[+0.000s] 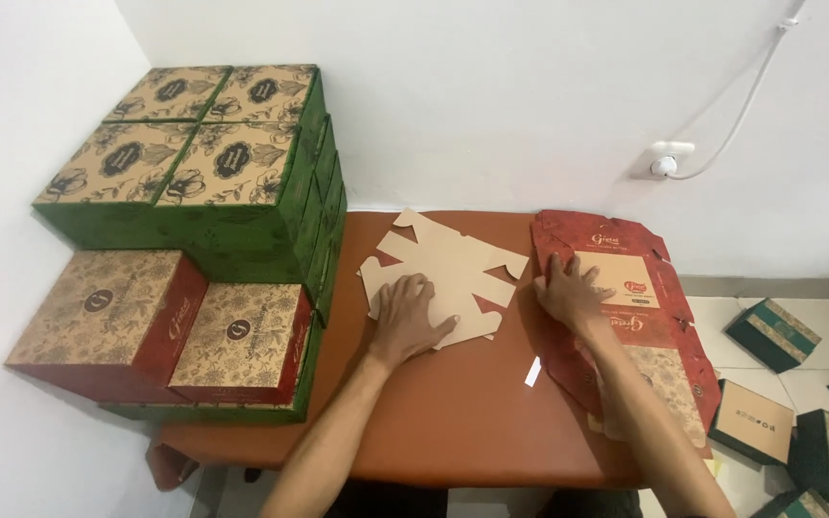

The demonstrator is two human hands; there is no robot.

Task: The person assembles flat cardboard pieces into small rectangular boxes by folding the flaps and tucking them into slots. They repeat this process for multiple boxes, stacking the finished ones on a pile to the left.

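Observation:
My left hand (411, 315) lies flat, fingers spread, on a tan die-cut cardboard blank (443, 267) in the middle of the brown table (453, 403). To the right, my right hand (568, 291) presses palm-down on the left edge of a stack of flat red printed box blanks (640, 307). Both hands rest on the cardboard without gripping it.
Stacked green and brown floral boxes (203, 163) fill the table's left side, with red and brown boxes (160, 331) in front of them. Several green boxes (798, 384) lie on the tiled floor at right. A wall socket with a white cable (669, 161) sits behind.

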